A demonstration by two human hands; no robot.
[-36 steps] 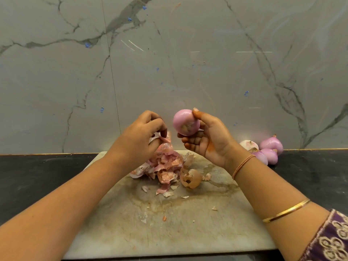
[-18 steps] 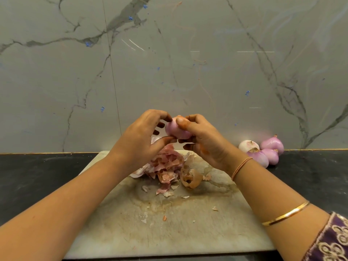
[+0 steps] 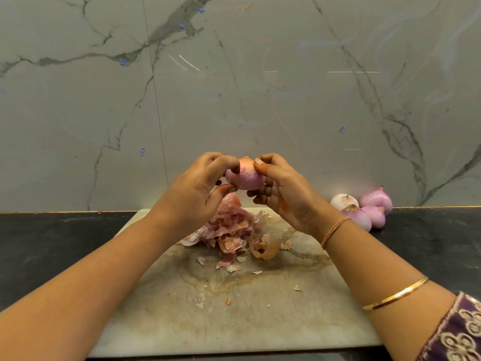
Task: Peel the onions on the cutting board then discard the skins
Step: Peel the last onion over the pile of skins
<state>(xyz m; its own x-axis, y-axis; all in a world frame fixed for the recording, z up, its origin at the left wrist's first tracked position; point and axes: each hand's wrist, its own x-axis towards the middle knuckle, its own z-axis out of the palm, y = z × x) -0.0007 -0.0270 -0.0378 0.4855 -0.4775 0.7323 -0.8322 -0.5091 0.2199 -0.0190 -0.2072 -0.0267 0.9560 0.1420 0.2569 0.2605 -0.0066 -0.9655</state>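
Note:
A pink onion [image 3: 246,175] with a patch of tan skin on top is held in the air above the cutting board [image 3: 234,316]. My right hand [image 3: 283,191] cups it from the right, thumb on its upper side. My left hand [image 3: 197,188] pinches it from the left with curled fingers and thumb. Below them a heap of pink and brown onion skins [image 3: 231,230] lies on the far part of the board, with a hollow brown skin shell [image 3: 264,247] beside it.
Several peeled onions [image 3: 364,208] sit on the black counter [image 3: 46,246] to the right of the board, against the marble wall [image 3: 234,87]. Small skin flakes are scattered over the stained board.
My left hand rose from the skin heap and closed on the onion, which my right hand turned and drew slightly left. Both hands now hold it.

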